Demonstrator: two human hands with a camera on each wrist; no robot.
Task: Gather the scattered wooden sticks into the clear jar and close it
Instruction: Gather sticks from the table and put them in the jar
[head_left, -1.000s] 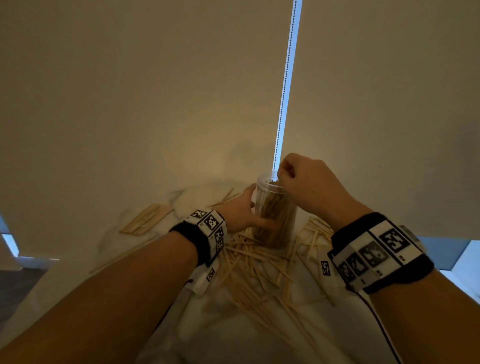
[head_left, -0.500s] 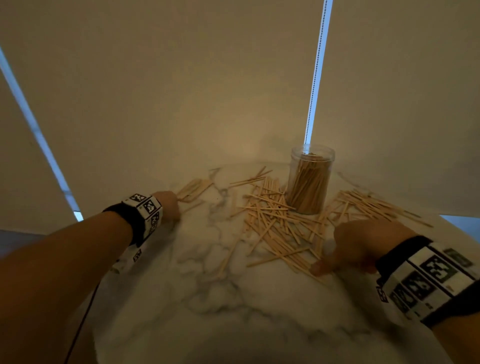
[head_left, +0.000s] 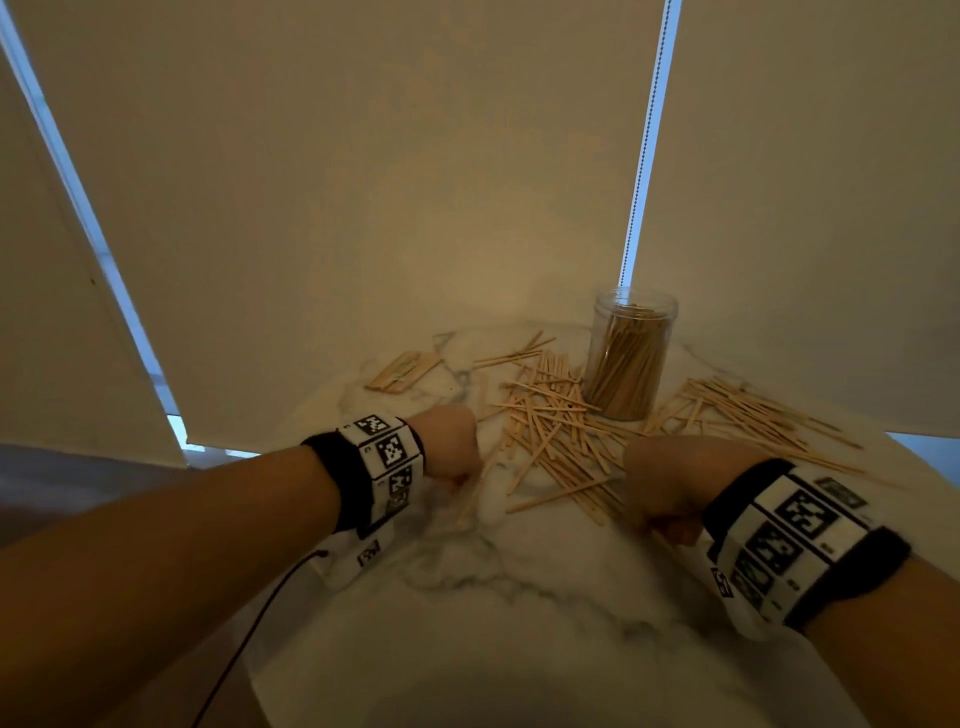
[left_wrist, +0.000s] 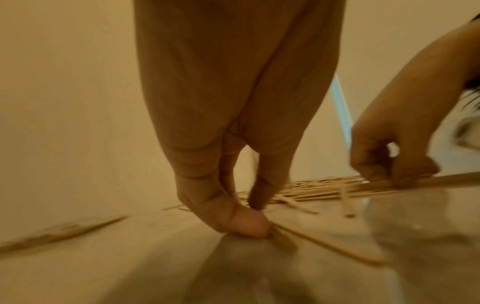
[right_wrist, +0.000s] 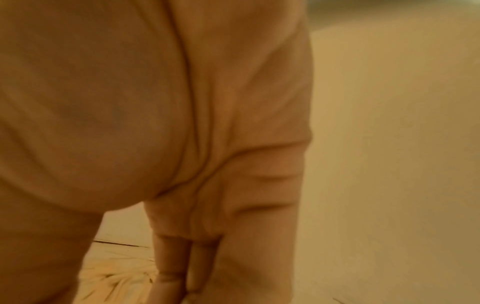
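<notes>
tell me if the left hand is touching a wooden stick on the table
Touching. The left wrist view shows the left hand with its thumb tip pressed against the end of a wooden stick lying on the table.

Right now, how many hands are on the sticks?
2. The left hand pinches the end of one stick at the near left of the pile. The right hand grips a few sticks at its near right.

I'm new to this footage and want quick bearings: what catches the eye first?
The clear jar, upright and lidless at the back of the marble table, packed with sticks. In front of it sprawl the scattered wooden sticks. At the pile's near edge, the left hand and right hand each pinch sticks.
</notes>
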